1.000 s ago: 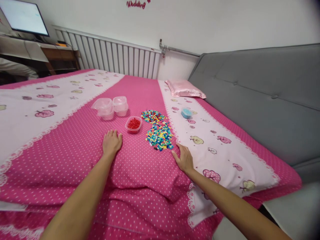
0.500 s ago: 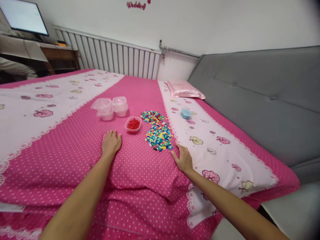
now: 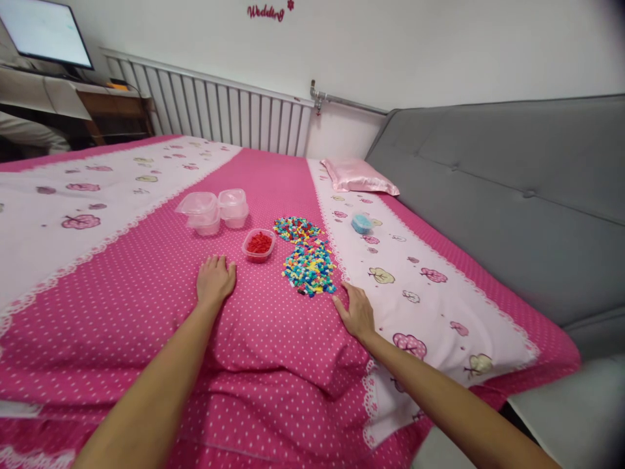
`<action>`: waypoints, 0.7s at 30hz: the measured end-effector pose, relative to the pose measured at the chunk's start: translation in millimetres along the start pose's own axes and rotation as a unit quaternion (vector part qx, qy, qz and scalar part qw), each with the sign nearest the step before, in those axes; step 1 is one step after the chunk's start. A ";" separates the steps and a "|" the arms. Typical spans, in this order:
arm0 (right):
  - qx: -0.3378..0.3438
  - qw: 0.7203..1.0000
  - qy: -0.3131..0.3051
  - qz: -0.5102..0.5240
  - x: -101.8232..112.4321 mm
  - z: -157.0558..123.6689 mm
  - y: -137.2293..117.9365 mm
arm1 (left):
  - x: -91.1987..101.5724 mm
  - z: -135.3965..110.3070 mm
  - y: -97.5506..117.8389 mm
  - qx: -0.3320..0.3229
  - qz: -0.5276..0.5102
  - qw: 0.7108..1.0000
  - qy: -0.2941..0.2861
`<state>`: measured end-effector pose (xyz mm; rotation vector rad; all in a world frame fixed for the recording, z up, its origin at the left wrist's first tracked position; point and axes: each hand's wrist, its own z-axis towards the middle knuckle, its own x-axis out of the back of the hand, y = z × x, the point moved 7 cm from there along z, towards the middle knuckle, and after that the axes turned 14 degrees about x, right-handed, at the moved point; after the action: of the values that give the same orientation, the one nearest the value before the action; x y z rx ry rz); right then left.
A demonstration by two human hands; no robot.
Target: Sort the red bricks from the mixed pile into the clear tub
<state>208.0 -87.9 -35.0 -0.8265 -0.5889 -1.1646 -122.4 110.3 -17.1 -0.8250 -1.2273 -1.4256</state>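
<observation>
My left hand (image 3: 215, 281) lies flat on the pink dotted bedspread (image 3: 263, 326), fingers stretched out, holding nothing. Just beyond it to the right stands a clear plastic tub with small red pieces (image 3: 259, 243) in it. My right hand (image 3: 357, 310) rests on the bedspread with thumb and fingers apart. Its fingertips are close to the near edge of a pile of small multicoloured pieces (image 3: 310, 268). A second, smaller pile (image 3: 295, 228) with more red in it adjoins that one at the back.
Stacked clear plastic tubs (image 3: 202, 212) stand at the left, beyond my left hand. A small tub of light blue pieces (image 3: 362, 223) sits on the right white strip. Further back are a pink pillow (image 3: 360, 176), a grey headboard (image 3: 512, 169), a radiator (image 3: 209, 98) and a monitor (image 3: 46, 32).
The view has shifted very slightly. Both hands stay resting where they were, and the piles and tubs have not moved.
</observation>
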 end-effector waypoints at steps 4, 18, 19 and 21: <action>0.003 1.000 0.004 -0.001 0.5 0.1 -0.3 | -0.1 0.0 -0.3 0.003 -0.001 1.000 -0.001; 0.001 1.000 0.002 -0.003 0.6 0.0 -1.1 | 0.0 -0.7 -0.5 0.001 0.000 1.000 -0.001; 0.000 1.000 0.002 -0.002 0.6 -0.1 -1.1 | 0.1 -0.8 -0.4 0.001 0.000 1.000 0.000; -0.001 1.000 0.001 -0.001 0.7 -0.1 -1.0 | 0.4 -0.8 -0.3 0.002 0.000 1.000 -0.001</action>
<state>207.3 -88.5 -34.2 -0.8258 -0.5870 -1.1672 -122.7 109.4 -16.9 -0.8239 -1.2303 -1.4226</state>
